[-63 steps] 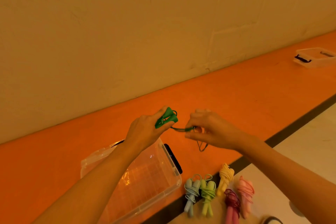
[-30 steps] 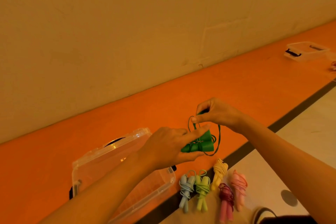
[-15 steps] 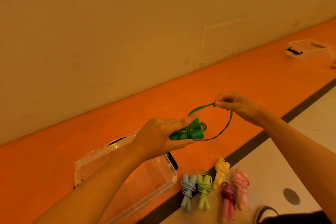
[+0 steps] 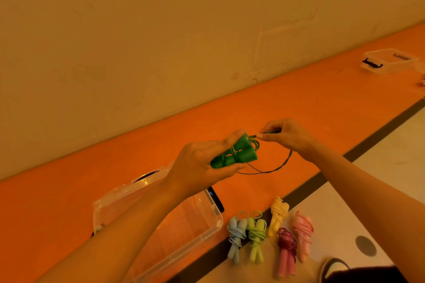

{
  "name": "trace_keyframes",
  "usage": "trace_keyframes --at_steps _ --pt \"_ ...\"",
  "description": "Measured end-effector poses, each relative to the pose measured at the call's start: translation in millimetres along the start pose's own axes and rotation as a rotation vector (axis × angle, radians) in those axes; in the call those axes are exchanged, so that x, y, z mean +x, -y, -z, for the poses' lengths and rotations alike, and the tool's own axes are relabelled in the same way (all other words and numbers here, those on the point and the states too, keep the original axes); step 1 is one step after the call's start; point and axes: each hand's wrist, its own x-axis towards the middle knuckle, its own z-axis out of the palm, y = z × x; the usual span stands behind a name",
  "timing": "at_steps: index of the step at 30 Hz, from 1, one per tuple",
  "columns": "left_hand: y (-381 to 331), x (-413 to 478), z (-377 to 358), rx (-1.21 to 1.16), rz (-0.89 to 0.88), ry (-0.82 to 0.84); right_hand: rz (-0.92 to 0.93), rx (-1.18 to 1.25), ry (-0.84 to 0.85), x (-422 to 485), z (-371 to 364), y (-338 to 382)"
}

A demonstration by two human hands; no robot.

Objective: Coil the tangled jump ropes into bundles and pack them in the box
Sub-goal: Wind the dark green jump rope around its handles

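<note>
Five coiled bundles (image 4: pixel 255 234) lower right. Two boxes: near box (image 4: pixel 219 223) lower left, far box (image 4: pixel 388 62) upper right. Centre: left hand (image 4: pixel 197 163) grips green rope's (image 4: pixel 239 155) two handles; right hand (image 4: pixel 287 135) pinches its cord.

Left forearm (image 4: pixel 128 234) hides part of the box (image 4: pixel 197 220).

Plain wall (image 4: pixel 161 30), orange strip (image 4: pixel 299 103), shoe (image 4: pixel 333 267), grey floor dot (image 4: pixel 365 246).

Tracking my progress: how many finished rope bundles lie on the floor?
5, beside the clear box: blue bundle, light green bundle, yellow bundle, maroon bundle, pink bundle. More may be hidden.
</note>
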Motion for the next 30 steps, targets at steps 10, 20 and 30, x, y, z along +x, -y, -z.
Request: trace_keyframes --at_steps 10,20,30 --pt "3 -3 3 -0.410 0.336 -0.108 -0.089 -0.001 0.133 -8 -28 2" --pt "41 -3 8 -0.182 0.596 -0.220 0.071 -0.083 0.260 -32 -77 22" --pt "55 -8 12 0.337 0.585 0.114 0.725 -0.427 0.251 -54 -85 91"
